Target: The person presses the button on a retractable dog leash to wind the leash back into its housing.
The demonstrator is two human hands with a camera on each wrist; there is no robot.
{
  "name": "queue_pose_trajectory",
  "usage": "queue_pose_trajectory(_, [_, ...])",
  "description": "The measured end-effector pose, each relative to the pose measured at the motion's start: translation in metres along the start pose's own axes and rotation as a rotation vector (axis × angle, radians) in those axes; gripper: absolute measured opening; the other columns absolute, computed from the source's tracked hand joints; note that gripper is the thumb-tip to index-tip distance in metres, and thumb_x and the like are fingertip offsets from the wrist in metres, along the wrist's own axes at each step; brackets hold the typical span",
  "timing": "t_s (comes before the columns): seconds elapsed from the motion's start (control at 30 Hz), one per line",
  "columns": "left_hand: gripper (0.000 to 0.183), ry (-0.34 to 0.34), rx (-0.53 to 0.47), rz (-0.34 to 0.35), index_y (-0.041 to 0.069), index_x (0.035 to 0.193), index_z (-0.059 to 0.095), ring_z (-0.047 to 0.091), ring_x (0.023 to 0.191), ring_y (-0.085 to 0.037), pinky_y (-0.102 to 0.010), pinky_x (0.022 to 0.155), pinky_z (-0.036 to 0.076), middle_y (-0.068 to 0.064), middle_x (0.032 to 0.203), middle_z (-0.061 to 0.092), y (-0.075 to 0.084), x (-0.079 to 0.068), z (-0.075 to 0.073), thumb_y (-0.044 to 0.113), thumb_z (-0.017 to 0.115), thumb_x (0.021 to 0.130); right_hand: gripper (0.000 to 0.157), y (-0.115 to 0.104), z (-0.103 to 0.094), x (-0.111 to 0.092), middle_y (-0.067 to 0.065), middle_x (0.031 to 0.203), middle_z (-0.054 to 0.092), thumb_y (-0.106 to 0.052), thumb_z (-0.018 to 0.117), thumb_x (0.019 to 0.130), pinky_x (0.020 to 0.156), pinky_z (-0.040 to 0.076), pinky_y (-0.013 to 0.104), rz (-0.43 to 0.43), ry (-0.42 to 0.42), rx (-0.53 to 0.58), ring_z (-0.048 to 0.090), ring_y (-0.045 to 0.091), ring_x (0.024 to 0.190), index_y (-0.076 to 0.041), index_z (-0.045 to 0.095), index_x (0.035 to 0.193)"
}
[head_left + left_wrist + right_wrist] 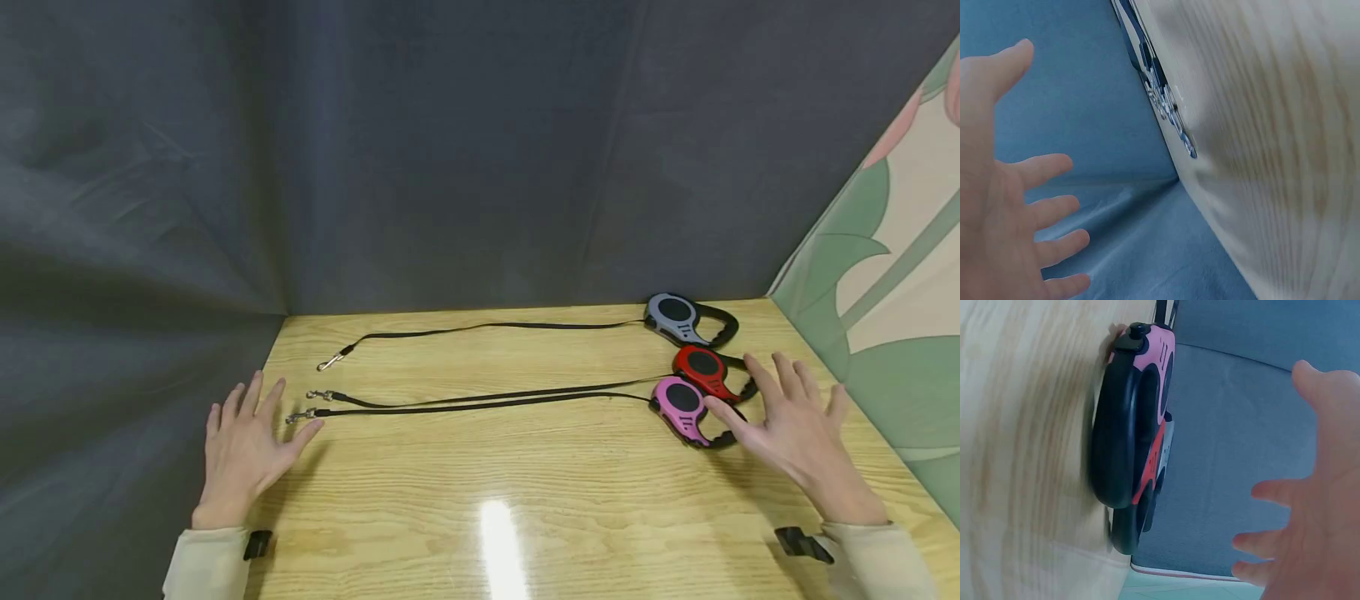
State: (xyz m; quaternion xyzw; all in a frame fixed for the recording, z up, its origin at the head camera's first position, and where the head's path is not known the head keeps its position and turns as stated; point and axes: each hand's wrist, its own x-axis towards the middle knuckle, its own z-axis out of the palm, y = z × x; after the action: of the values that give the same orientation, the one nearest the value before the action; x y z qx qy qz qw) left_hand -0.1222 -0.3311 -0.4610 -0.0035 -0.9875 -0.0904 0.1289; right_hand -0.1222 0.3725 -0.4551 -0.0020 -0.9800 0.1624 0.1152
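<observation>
Three retractable dog leashes lie on the wooden table, bodies at the right and black straps drawn out leftward. The grey-blue leash is farthest back, then the red leash, with the pink leash in front. Metal snap hooks end the straps at the left. My left hand, fingers spread, is held above the table beside the hooks and holds nothing. Over the pink and red handles hovers my right hand, also spread and empty. In the right wrist view the pink leash's black handle stands apart from that hand.
Dark cloth hangs behind the table and along its left side. A leaf-patterned cloth borders the right edge. Glare shines on the front of the tabletop.
</observation>
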Motion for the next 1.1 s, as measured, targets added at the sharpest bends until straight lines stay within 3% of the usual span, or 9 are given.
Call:
queue_pose_trajectory(0.23, [0.091,0.050,0.003,0.011,0.006,0.152,0.055,0.040,0.143,-0.056,-0.079,0.111,0.029,-0.029,0.160,0.046,0.005,0.003,0.005,0.070,0.070,0.089,0.089,-0.002,0.004,0.000,0.040,0.163,0.032,-0.055,0.069,0.097,0.112,0.002,0.090,-0.023,0.051,0.065,0.030,0.067,0.144,-0.002,0.039,0.161])
queue_pose_trajectory(0.53, [0.083,0.059,-0.026,0.007,0.007,0.151,0.056,0.044,0.139,-0.057,-0.079,0.103,0.037,-0.030,0.158,0.049,0.005,0.003,0.010,0.063,0.071,0.092,0.072,0.002,0.011,0.000,0.045,0.151,0.044,-0.035,0.070,0.100,0.102,0.031,0.083,-0.138,0.137,0.179,0.042,0.070,0.132,0.010,0.047,0.152])
queue_pose_trajectory(1.1, [0.078,-0.011,-0.059,-0.026,0.004,0.150,0.058,0.050,0.134,-0.058,-0.078,0.097,0.042,-0.031,0.152,0.055,0.009,0.002,0.017,0.059,0.071,0.096,0.071,0.000,0.017,-0.012,0.043,0.155,0.042,-0.034,0.065,0.105,0.102,0.032,0.083,-0.084,0.015,0.250,0.039,0.068,0.136,0.005,0.040,0.159])
